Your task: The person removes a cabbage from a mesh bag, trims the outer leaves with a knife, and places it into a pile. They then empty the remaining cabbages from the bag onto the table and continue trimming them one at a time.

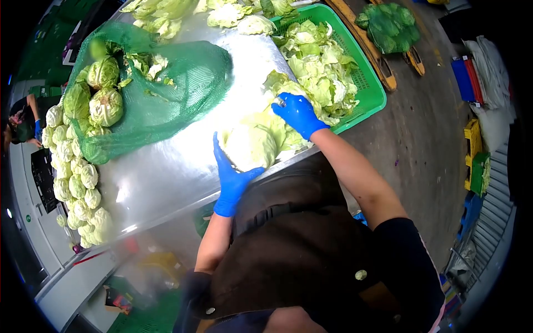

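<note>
A pale green cabbage [251, 145] rests near the front edge of the metal table [166, 183]. My left hand [230, 180], in a blue glove, cups it from the left and front, with thumb and fingers spread around its side. My right hand [300, 115], also gloved in blue, is over loose cabbage leaves [286, 89] at the table's right edge, its fingers curled in. A small shiny bit shows at those fingertips, and I cannot tell what it is.
A green crate [369, 100] full of leaves stands against the table's right side. At left, a green mesh bag [189, 83] holds whole cabbages [105, 106]; trimmed cabbages [78, 186] are heaped along the far left edge. Another netted bag [388, 28] lies by a wooden pallet [383, 72].
</note>
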### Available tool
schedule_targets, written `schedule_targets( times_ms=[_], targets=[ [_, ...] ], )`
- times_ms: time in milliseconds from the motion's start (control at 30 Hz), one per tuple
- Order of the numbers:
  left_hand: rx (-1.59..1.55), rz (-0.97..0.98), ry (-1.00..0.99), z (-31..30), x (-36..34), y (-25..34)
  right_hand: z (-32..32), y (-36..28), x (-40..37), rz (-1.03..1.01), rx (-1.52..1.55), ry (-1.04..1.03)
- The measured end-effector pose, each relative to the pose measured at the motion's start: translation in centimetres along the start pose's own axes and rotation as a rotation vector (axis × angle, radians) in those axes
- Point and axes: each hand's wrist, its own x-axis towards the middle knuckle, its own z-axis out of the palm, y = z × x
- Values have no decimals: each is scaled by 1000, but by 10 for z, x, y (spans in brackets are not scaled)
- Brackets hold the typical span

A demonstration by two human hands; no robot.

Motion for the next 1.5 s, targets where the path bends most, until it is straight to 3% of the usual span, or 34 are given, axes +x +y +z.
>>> schedule_targets(
  times_ms=[67, 133, 200, 233, 267, 333, 367, 400, 433, 467, 500, 600, 633, 733, 800, 867, 967, 1067, 1100, 1200, 1500],
  targets=[
    [-87, -58, 2, -8, -3, -16, -3, 19, 8, -3, 1, 119],
    [-94, -11, -62, -10, 11, 1, 1, 71, 29, -215, -126, 262],
    [-30, 57, -154, -12, 28, 16, -49, 44, 31, 67, -252, 235],
    [170, 164, -237, -16, 42, 17, -75, 14, 30, 68, -212, 122],
    [236, 230, -263, -13, 52, 23, -84, -12, 23, -39, -49, 177],
    [377, 365, -318, -11, 69, 40, -82, -61, 12, -276, 235, 75],
    [336, 377, -327, -10, 72, 45, -77, -73, 11, -181, 189, -156],
    [347, 336, -259, -8, 70, 47, -74, -78, 9, -84, 142, -383],
    [356, 297, -192, -6, 63, 49, -59, -67, 6, -129, 148, -404],
    [363, 255, -125, -7, 54, 49, -44, -55, 2, -125, 348, -264],
    [325, 163, -61, -7, 41, 37, -42, -54, -1, -86, 336, -210],
    [-226, -310, -62, 14, 26, 30, -39, -59, -14, 54, 332, -88],
    [24, -95, 59, 30, 28, 5, -40, -60, -15, 98, 332, -55],
    [-27, -46, 50, 33, 50, 12, -13, -14, -15, 101, 721, -16],
    [42, -71, 7, 31, 64, 23, -34, -8, -12, 192, 557, -72],
    [167, -90, -42, 32, 82, 41, -50, -5, -10, 153, 255, -53],
    [194, -72, -70, 36, 92, 41, -72, -26, -21, -115, -98, 291],
    [281, -57, -71, 38, 95, 41, -70, -42, -37, -81, -48, 167],
    [310, -50, -68, 39, 95, 41, -68, -46, -42, -214, -214, 164],
    [280, -77, -82, 39, 95, 50, -70, -58, -52, -188, -375, 19],
    [252, -77, -123, 34, 99, 47, -51, -44, -39, -256, -315, 62]
  ],
)
